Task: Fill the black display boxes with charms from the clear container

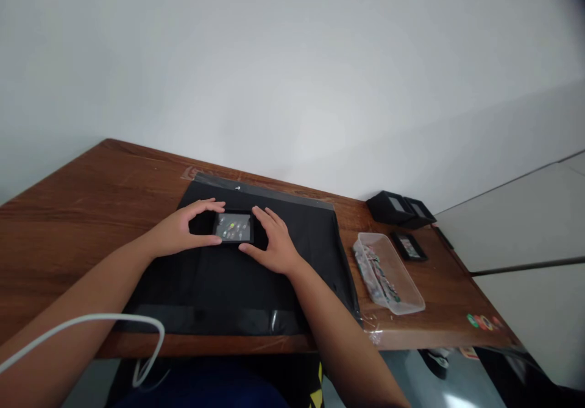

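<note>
A small black-framed display box (pixel 234 227) with a clear window lies on the black mat (pixel 214 286). Behind the window are several tiny pale bits and a yellow one, too small to name. My left hand (pixel 185 228) grips the box's left side, thumb at the near corner and fingers at the far corner. On the right side, my right hand (pixel 274 240) does the same, with its thumb at the near edge and fingers by the far corner.
Right of the mat stands a clear plastic tub (pixel 406 280) holding several packed small pieces. Beyond it are another flat black framed box (pixel 409 246) and stacked black boxes (pixel 388 207) against the wall. A white cable (pixel 91 318) crosses in front of my left forearm.
</note>
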Available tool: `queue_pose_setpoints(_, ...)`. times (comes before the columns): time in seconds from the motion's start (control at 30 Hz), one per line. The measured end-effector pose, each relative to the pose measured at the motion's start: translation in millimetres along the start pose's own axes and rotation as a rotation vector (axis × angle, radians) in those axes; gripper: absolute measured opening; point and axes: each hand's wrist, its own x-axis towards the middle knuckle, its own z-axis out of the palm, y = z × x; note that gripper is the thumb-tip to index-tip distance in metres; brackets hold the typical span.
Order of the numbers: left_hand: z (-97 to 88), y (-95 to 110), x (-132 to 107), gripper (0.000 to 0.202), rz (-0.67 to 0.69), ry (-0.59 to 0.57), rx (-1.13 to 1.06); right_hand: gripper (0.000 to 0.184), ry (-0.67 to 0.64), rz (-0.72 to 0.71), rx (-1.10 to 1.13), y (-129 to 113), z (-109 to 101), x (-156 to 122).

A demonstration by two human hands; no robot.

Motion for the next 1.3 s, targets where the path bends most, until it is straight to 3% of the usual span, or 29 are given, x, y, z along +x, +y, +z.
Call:
queue_pose_setpoints(0.07, 0.4, -1, -1, 0.098, -0.023, -0.013, 0.002, 0.099, -0.018, 0.000, -0.003, 0, -1, 1)
queue_pose_setpoints(0.13, 0.3, -3, -1, 0.107, -0.038, -0.030, 0.004, 0.099, -0.037, -0.006, -0.002, 0, -2, 2)
queue_pose_setpoints(0.53, -1.1, 2, -1, 0.114, -0.112, -0.085, 0.062, 0.096, -0.044, -0.027, 0.012, 2, -3, 4)
queue_pose_setpoints(0.97, 4.5, -6, -6, 0.116, -0.204, -0.097, 0.155, 0.098, -0.002, -0.076, 0.105, 11, -3, 9)
queue_pose_setpoints(1.17, 9.2, 2, -7, 0.116, -0.088, -0.055, 0.192, 0.099, 0.065, -0.091, 0.275, 13, 0, 6)
queue_pose_setpoints(1.27, 19.3, 9, -9, 0.109, -0.001, 0.008, 0.203, 0.109, 0.102, -0.060, 0.508, 10, 4, 4)
queue_pose_setpoints(1.3, 24.6, 11, -11, 0.104, 0.033, 0.076, 0.179, 0.113, 0.112, -0.028, 0.618, 9, 6, 3)
